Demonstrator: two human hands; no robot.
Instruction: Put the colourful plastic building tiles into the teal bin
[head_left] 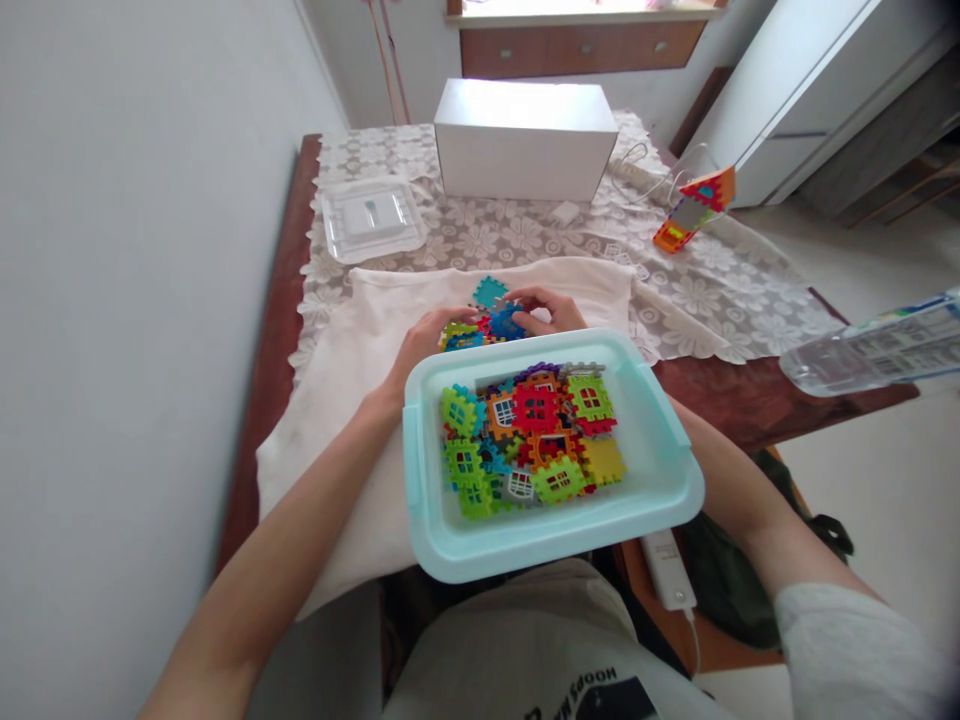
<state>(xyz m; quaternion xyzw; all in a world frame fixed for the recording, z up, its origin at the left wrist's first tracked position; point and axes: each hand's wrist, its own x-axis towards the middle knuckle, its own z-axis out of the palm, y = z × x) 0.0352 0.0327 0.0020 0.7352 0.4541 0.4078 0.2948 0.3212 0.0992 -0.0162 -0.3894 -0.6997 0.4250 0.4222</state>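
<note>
A pale teal plastic bin (pixel 637 520) sits close to my body, holding several interlocking building pieces, such as a red window piece (pixel 535 408) and a lime window piece (pixel 559 481). Just beyond its far rim, both hands work over the white cloth. My left hand (pixel 431 338) is curled against a small cluster of joined yellow-green and blue pieces (pixel 463 338), partly hidden by the rim. Fingers of my right hand (pixel 553 308) pinch a dark blue building piece (pixel 506 322). A teal square piece (pixel 490 292) lies just beyond them.
A white box (pixel 525 150) stands at the table's far side, with a clear plastic lid (pixel 373 220) to its left. At right are a small built house (pixel 696 208) and a clear plastic bottle (pixel 877 345) by the table edge. White cloth (pixel 337 480) covers the near tabletop.
</note>
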